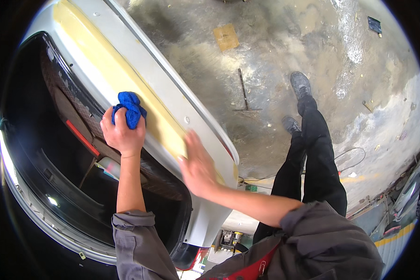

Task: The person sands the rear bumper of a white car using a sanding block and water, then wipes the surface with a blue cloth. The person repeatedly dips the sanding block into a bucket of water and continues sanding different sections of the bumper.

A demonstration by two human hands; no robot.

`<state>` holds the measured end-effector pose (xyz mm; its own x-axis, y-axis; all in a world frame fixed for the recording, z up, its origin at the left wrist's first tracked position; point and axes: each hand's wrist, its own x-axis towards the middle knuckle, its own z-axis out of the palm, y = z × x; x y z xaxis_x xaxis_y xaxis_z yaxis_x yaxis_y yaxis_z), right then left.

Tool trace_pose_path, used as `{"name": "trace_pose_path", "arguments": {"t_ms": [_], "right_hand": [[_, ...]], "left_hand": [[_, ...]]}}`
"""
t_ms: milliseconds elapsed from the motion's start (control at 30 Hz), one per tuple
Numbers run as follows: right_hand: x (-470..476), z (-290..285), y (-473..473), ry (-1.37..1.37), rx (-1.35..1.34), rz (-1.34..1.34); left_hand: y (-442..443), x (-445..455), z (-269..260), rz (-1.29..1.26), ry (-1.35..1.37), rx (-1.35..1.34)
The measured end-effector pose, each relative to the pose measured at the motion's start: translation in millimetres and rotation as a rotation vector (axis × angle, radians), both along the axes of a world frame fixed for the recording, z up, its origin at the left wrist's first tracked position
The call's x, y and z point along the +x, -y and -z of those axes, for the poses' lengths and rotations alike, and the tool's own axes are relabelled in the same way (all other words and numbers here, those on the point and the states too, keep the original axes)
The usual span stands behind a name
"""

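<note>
My left hand (124, 131) grips a bunched blue cloth (131, 106), pressed against the pale car body. The cloth lies at the edge of a long strip of yellow body filler (94, 66) that runs along the panel (150, 64). Lower down the strip, my right hand (198, 167) lies extended and holds nothing. Its fingers are blurred over the filler and the panel, so how firmly they touch is unclear. Beneath my left forearm is the car's dark rear window (91, 189), with its black border scuffed.
A T-shaped metal bar (243, 89) and a square piece of brown cardboard (226, 37) lie on the stained concrete floor (276, 38). A red tail light (197, 259) is near my body. A cable (351, 148) loops on the floor, with parts stacked along the right.
</note>
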<state>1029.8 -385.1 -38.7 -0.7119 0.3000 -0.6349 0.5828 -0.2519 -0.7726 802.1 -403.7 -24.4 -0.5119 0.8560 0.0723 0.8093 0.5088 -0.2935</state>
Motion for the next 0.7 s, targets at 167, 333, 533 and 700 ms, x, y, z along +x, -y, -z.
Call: {"name": "trace_pose_path", "arguments": {"t_ms": [167,333,533,700], "right_hand": [[-5,0,-8,-0.076,-0.081,0.071],[26,10,5,-0.175,-0.044,0.087],[96,14,61,-0.222,0.021,0.198],[79,26,46,-0.335,0.077,0.304]], "left_hand": [[2,-1,-4,0.047,-0.031,-0.035],[-9,4,-5,0.100,-0.007,-0.131],[16,96,-26,0.123,0.107,-0.288],[69,183,-27,0.177,0.264,-0.300]]}}
